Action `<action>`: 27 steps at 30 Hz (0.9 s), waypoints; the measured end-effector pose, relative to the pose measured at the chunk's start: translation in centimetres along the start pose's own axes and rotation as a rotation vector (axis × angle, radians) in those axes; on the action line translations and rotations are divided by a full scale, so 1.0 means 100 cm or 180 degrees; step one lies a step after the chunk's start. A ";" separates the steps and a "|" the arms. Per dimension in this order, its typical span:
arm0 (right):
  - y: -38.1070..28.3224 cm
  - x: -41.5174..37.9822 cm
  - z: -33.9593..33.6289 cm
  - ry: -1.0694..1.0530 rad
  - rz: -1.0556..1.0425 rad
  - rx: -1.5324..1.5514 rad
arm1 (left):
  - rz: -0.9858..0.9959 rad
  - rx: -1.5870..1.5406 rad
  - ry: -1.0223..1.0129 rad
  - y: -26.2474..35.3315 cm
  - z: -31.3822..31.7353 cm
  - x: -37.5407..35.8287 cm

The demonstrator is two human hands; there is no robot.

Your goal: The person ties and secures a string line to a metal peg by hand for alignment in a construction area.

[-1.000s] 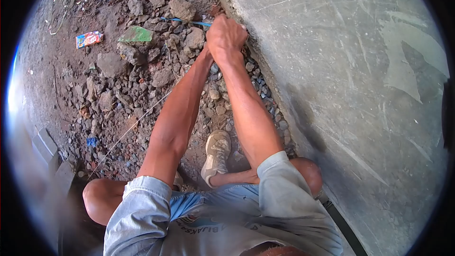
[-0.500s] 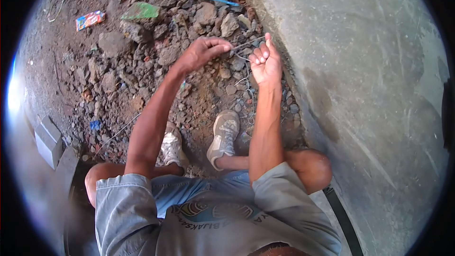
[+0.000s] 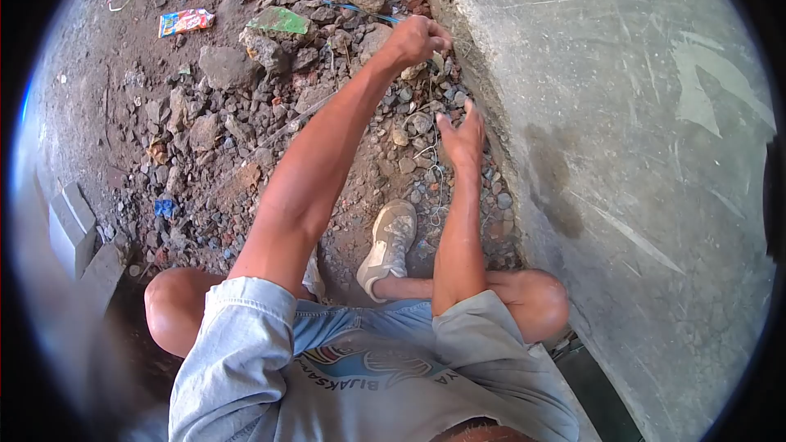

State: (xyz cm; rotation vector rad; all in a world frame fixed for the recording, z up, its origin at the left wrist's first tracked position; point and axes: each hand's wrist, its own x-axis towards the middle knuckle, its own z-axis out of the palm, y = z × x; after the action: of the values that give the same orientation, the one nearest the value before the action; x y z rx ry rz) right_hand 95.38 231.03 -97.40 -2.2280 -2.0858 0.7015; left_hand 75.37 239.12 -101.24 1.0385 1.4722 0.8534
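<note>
My left hand (image 3: 419, 39) is stretched out over the rubble beside the rough edge of the concrete slab. Its fingers are curled together, and whatever they may hold is hidden. Below it and slightly to the right, my right hand (image 3: 463, 137) is open, thumb and forefinger apart, with nothing visible between them. A thin pale string (image 3: 436, 188) lies in loops on the stones just left of my right forearm. Beyond my left hand, a blue strip (image 3: 356, 9) lies among the rocks.
Broken stones and soil (image 3: 221, 69) cover the ground, with a green fragment (image 3: 280, 20) and a colourful wrapper (image 3: 187, 22) on top. A concrete slab (image 3: 622, 155) runs along the right. Grey blocks (image 3: 74, 229) stand at the lower left. My shoe (image 3: 390, 241) rests on the dirt.
My hands have moved apart and no thin strand shows stretched between them. My left hand has gone forward and right. My right hand has dropped lower and its fingers have opened.
</note>
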 end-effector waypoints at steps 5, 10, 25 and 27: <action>-0.030 0.038 0.012 -0.0319 -0.0415 0.2469 | 0.0067 -0.0650 -0.0105 -0.004 0.013 -0.006; -0.027 0.065 0.020 -0.1371 0.0230 0.3907 | -0.0040 -0.0857 -0.0151 0.017 0.011 -0.005; -0.020 0.092 0.009 -0.1920 0.1715 0.6677 | 0.0192 0.0543 0.0506 0.003 0.033 0.012; -0.026 0.093 0.007 -0.1824 0.1602 0.6748 | -0.0105 0.0065 0.0578 0.007 0.038 0.008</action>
State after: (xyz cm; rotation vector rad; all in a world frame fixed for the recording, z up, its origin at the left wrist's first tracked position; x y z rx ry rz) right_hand 92.84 239.95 -100.19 -0.9686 0.1168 2.0829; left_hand 79.23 240.05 -101.42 0.9691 1.6487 0.9304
